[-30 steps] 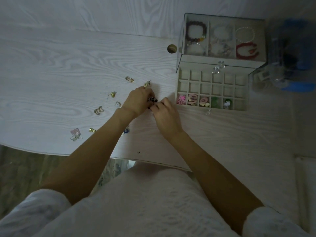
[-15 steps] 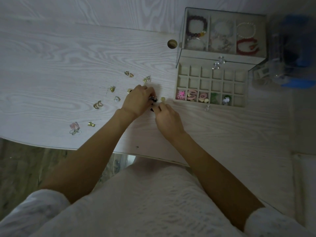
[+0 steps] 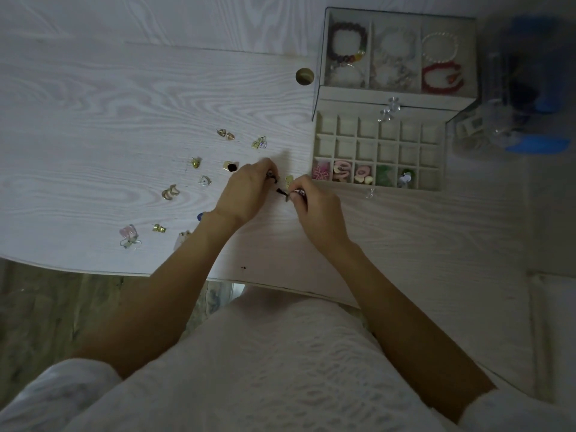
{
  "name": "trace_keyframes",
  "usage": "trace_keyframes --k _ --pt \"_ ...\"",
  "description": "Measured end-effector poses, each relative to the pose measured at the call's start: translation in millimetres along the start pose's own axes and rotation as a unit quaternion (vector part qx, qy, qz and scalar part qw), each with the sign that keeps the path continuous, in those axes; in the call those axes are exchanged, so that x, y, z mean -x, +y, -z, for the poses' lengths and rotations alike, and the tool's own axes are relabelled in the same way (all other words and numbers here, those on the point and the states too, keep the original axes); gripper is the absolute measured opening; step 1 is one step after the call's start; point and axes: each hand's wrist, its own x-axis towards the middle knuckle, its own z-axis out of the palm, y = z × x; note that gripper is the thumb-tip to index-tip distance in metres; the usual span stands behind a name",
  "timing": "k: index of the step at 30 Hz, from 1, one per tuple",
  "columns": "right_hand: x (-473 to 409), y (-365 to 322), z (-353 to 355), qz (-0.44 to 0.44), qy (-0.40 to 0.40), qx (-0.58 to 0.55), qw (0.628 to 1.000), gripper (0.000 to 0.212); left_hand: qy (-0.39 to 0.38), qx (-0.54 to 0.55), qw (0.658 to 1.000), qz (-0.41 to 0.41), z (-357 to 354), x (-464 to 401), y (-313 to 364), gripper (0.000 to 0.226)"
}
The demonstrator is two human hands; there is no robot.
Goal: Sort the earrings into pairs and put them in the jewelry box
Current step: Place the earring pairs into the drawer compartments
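Five near-row cells of the beige gridded jewelry box (image 3: 378, 151) hold pairs; many gold earrings (image 3: 199, 179) remain left. My left hand (image 3: 246, 194) and right hand (image 3: 314, 210) each pinch one small dark earring (image 3: 281, 191).

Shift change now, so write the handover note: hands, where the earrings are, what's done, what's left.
Left hand: pinching a small dark earring just above the table.
Right hand: pinching another small dark-tipped piece; the hands are close together, apparently matching a pair.
Jewelry box: drawer open at right, five near-row compartments filled, sixth and both rows behind empty.
Loose earrings: still scattered on the table left of the hands, some already lying in twos.
Left: place the held pair, probably in the empty near-row compartment, then pair and box the rest.
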Motion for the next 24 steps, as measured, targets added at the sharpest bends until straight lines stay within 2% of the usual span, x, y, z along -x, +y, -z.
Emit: trace_keyframes --k 4,7,14,19,24 --pt "-13 -9 19 0.009 0.028 -0.052 0.998 0.008 0.077 0.100 0.992 -0.014 11 -2 19 0.008" --pt "-28 -11 38 -0.003 0.065 -0.074 0.995 0.009 0.102 0.163 0.981 -0.020 18 -14 42 0.008" --pt "-67 15 56 -0.079 0.108 -0.099 0.986 0.008 0.115 0.249 0.959 0.066 1 -60 68 0.011" --pt "-79 25 59 -0.092 0.121 -0.087 0.985 0.007 0.103 0.177 0.977 0.060 -16 -73 67 0.013" --pt "-84 29 55 -0.092 0.075 -0.046 0.992 0.010 0.083 0.123 0.988 0.039 -21 -74 62 0.020"
